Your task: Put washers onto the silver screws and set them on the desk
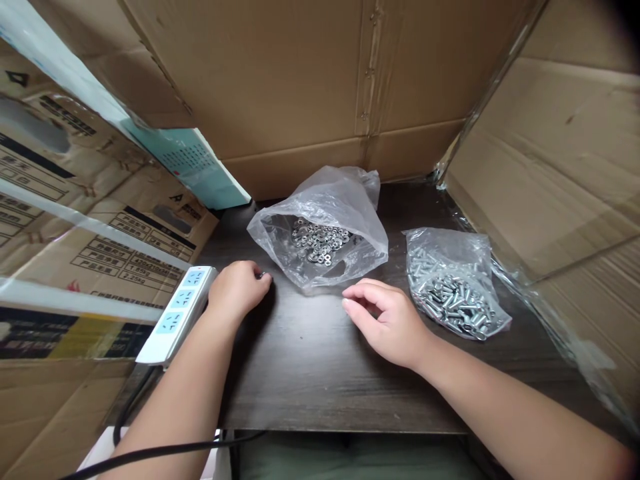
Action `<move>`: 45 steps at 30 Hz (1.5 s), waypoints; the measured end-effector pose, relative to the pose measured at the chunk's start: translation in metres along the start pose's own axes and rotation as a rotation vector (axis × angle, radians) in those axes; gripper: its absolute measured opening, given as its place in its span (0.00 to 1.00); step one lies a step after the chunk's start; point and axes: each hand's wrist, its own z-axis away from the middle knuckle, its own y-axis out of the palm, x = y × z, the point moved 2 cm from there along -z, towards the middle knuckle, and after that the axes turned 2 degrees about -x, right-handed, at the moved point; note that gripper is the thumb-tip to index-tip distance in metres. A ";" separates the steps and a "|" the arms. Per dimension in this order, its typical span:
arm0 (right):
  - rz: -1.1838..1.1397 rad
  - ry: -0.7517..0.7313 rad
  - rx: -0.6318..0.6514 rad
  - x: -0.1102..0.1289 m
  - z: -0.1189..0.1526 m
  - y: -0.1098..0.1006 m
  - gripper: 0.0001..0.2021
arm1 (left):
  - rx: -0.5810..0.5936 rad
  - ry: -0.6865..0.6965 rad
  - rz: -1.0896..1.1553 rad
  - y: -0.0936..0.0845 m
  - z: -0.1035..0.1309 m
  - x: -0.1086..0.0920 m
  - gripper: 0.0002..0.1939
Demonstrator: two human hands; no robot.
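My left hand (237, 290) rests low over the table near the power strip, thumb and fingers closed. A small metal piece (262, 275) glints between the fingertips, too small to name for sure. My right hand (387, 317) is held above the table with curved fingers, thumb and forefinger slightly apart, nothing visible between them. Beyond and between the hands lies an opened clear plastic bag (325, 200), its mouth facing me, with many metal washers (320, 240) inside. Right of my right hand sits a second clear bag (450, 243) full of silvery bolts (457, 300).
A white power strip (177, 317) lies at the left beside my forearm, and a black cable (165, 450) crosses in front. Cardboard walls (300, 80) enclose the back and sides of the dark table (300, 373). A light-blue booklet (200, 167) leans at the back left.
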 end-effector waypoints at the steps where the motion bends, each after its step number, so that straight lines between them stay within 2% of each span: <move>1: 0.002 0.001 0.000 0.000 0.000 0.000 0.06 | 0.005 -0.006 -0.004 0.000 0.000 0.000 0.20; 6: 0.008 0.002 0.005 0.000 0.001 0.000 0.06 | 0.041 -0.003 -0.025 -0.002 0.002 0.000 0.23; 8: 0.011 -0.001 0.002 0.000 0.000 0.000 0.06 | 0.007 0.023 -0.018 -0.003 0.003 0.002 0.25; 10: 0.016 -0.013 -0.005 0.001 0.000 0.000 0.06 | -0.135 0.093 0.024 -0.005 0.005 0.002 0.25; 13: 0.018 -0.032 -0.024 0.002 -0.002 -0.003 0.06 | -0.508 0.297 0.195 -0.012 0.016 -0.002 0.18; 16: 0.034 -0.069 -0.055 0.006 -0.005 -0.011 0.06 | -0.798 0.629 0.352 -0.018 0.037 -0.016 0.08; 18: 0.073 -0.113 -0.066 0.011 -0.009 -0.023 0.08 | -0.854 0.882 0.389 -0.018 0.053 -0.031 0.04; 22: 0.291 -0.143 -0.052 0.019 -0.011 -0.062 0.10 | -0.715 1.243 0.404 -0.011 0.085 -0.065 0.07; 25: 0.569 -0.009 0.030 0.010 -0.002 -0.096 0.09 | -0.608 1.441 0.377 0.003 0.105 -0.084 0.04; 28: 0.839 0.116 0.101 -0.010 0.011 -0.119 0.10 | -0.543 1.547 0.391 0.022 0.115 -0.091 0.02; 33: 1.069 0.220 0.204 -0.044 0.023 -0.123 0.12 | -0.489 1.520 0.424 0.044 0.115 -0.089 0.03; 38: 1.201 0.309 0.219 -0.061 0.024 -0.115 0.11 | -0.476 1.479 0.418 0.046 0.112 -0.086 0.07; 45: 1.201 0.199 0.269 -0.069 0.023 -0.115 0.13 | -0.487 1.442 0.424 0.044 0.110 -0.083 0.09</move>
